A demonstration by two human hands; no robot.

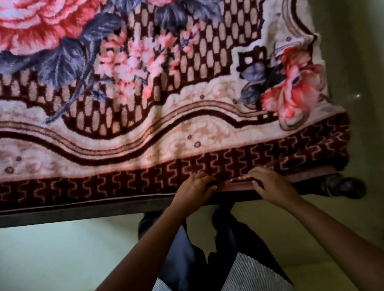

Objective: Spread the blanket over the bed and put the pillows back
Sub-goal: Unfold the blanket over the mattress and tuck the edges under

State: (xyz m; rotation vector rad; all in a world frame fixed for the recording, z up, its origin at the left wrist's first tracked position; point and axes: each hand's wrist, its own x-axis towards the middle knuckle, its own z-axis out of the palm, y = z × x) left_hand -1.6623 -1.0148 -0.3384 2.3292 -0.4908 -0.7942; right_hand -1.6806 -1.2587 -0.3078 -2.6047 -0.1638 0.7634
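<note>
We grip the near hem of the blanket (pixel 138 85) with left hand (pixel 194 188) and right hand (pixel 271 185) close together. It stretches away over the bed (pixel 56 214), hem running left-right, rumpled corner nearest our right.

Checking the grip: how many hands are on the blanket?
2. The left hand grips the near hem of the blanket; the right hand grips the same hem beside it, toward the corner. None hidden.
</note>
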